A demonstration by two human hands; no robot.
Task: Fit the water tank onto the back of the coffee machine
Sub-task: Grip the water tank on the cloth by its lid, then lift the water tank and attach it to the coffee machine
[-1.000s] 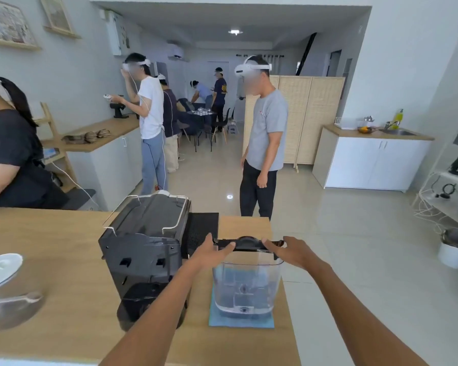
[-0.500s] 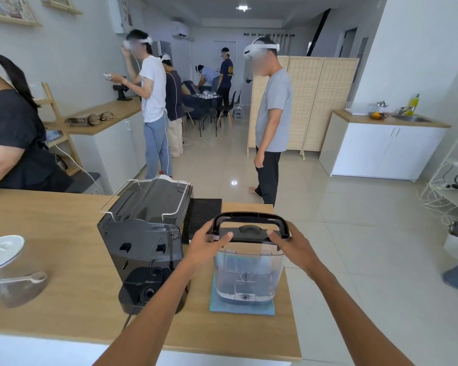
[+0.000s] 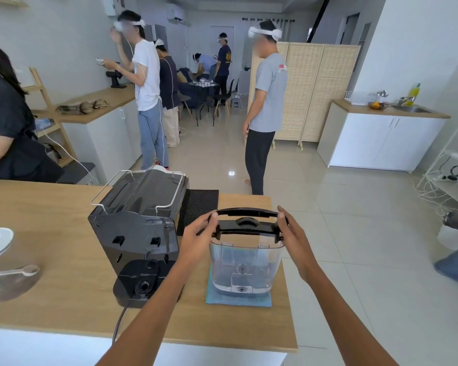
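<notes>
A clear water tank with a black lid and a raised black handle stands on a blue cloth on the wooden counter. My left hand grips the left end of the handle and lid. On the right end, my right hand does the same. The black coffee machine stands just left of the tank, its back with the round socket on the base facing me. Tank and machine are apart.
A power cord runs from the machine over the counter's near edge. A black mat lies behind the machine. A glass jar with a spoon sits far left. One person stands beyond the counter, another at the left edge.
The tank's handle has swung from lying flat to standing up. Both hands have shifted from the lid onto the handle ends. The view has tilted down.
</notes>
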